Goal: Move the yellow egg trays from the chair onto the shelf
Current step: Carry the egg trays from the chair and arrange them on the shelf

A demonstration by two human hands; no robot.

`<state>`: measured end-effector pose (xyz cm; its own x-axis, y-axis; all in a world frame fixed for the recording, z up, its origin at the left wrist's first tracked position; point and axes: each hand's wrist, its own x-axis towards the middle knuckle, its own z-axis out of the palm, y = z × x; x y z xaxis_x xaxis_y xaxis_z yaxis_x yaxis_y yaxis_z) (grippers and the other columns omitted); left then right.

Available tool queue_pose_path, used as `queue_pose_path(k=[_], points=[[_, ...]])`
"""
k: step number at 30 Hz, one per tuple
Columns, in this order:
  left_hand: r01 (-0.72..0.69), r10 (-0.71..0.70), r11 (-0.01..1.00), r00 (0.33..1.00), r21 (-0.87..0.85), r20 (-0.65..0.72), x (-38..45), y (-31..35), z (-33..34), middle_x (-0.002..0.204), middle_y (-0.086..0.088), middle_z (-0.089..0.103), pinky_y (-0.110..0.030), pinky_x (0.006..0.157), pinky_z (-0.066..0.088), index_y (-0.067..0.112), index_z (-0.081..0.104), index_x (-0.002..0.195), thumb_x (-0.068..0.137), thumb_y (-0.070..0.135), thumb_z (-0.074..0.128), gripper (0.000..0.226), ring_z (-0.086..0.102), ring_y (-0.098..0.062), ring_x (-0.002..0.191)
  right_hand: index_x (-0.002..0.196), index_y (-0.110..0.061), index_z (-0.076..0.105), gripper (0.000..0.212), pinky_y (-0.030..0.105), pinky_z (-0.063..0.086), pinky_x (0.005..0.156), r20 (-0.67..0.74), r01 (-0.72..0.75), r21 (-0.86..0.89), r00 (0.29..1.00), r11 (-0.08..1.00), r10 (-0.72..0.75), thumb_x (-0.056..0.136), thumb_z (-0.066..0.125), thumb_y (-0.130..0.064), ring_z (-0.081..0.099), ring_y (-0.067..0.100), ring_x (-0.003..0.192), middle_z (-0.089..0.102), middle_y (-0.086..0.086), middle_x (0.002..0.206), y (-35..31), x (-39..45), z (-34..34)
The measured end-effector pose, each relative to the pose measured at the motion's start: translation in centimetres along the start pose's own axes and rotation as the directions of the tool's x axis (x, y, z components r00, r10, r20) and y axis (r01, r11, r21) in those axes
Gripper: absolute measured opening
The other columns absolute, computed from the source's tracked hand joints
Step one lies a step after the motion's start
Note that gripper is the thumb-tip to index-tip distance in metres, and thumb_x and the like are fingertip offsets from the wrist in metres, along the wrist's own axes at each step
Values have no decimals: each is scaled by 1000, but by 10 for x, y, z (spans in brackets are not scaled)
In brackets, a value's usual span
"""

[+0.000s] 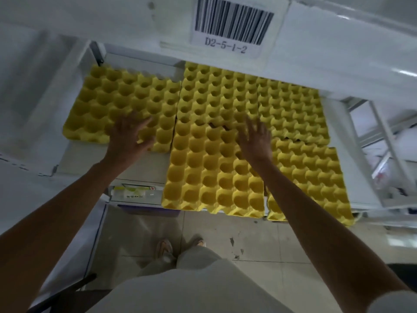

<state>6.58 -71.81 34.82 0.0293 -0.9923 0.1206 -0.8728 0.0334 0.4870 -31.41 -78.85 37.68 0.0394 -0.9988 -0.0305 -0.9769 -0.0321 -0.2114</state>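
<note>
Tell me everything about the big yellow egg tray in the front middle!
The front middle tray is bright yellow and looks like molded pulp, with rows of round empty cups. It lies flat on the white shelf, its near edge sticking out past the shelf front. Another tray sits right behind it and one beside it on the right. The right hand, fingers spread, is over its far right corner.

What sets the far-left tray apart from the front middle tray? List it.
The far-left tray lies fully on the shelf, set back; the front middle tray juts past the shelf's front edge. The left hand is over the far-left tray, the right hand over the front middle tray. Both are yellow and empty.
</note>
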Motion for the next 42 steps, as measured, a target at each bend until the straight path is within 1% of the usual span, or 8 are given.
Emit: queue_pose_path(k=[6,10,13,22,30,35,37,42], points=[[99,-121,979,986,176,118,-18,29,9,170,-2,18,-71,119,10,46,39,153,76,91,27,90,7,-38,157,162,-37,21,61,59,11,123,-2,-179,-151,983,972,181,106,40,-49,8,36,157,10,14,171,126,-76,-33],[109,-144,974,974,200,173,-12,38,13,166,4,27,-76,116,11,44,35,153,70,99,17,102,13,-35,156,158,-23,37,54,59,15,124,179,-36,-257,980,966,84,105,48,-28,10,42,156,14,15,170,145,-94,-12],[88,-132,968,975,235,180,-12,41,15,165,1,28,-78,114,13,40,34,153,62,101,26,110,15,-37,156,164,-28,19,55,56,1,126,172,-141,-204,969,969,177,110,26,-34,-5,42,157,10,17,170,135,-91,1],[43,-65,982,991,185,118,-17,36,23,160,-2,35,-83,111,9,32,43,147,64,86,64,101,20,-41,153,162,-23,28,52,55,-7,124,66,-227,18,972,974,225,111,29,-31,-13,47,154,12,27,166,125,-90,9],[94,-132,974,976,208,176,-8,35,10,157,1,40,-77,113,15,41,37,147,63,96,41,100,25,-37,151,161,-30,28,52,60,9,124,92,-258,26,963,966,254,110,30,-38,-10,44,156,12,20,169,124,-92,2],[66,-120,961,974,267,192,-19,57,-14,155,-2,41,-67,116,20,33,42,149,81,80,58,84,31,-32,149,157,-30,38,50,52,9,127,145,-175,39,975,984,168,107,38,-33,17,33,156,34,15,163,124,-99,-25],[74,-127,954,977,291,169,-30,78,-21,156,-4,41,-61,115,29,27,44,150,87,71,60,79,35,-32,147,153,-20,45,51,50,21,124,132,-200,129,974,971,183,103,47,-32,28,33,151,41,14,159,128,-105,-42],[143,-216,942,951,304,222,-71,146,-20,166,-6,29,-51,119,32,25,36,156,92,70,53,80,30,-32,151,154,-20,45,54,44,25,122,102,-63,98,993,993,53,103,47,-37,20,28,155,34,8,165,158,-123,-81]])
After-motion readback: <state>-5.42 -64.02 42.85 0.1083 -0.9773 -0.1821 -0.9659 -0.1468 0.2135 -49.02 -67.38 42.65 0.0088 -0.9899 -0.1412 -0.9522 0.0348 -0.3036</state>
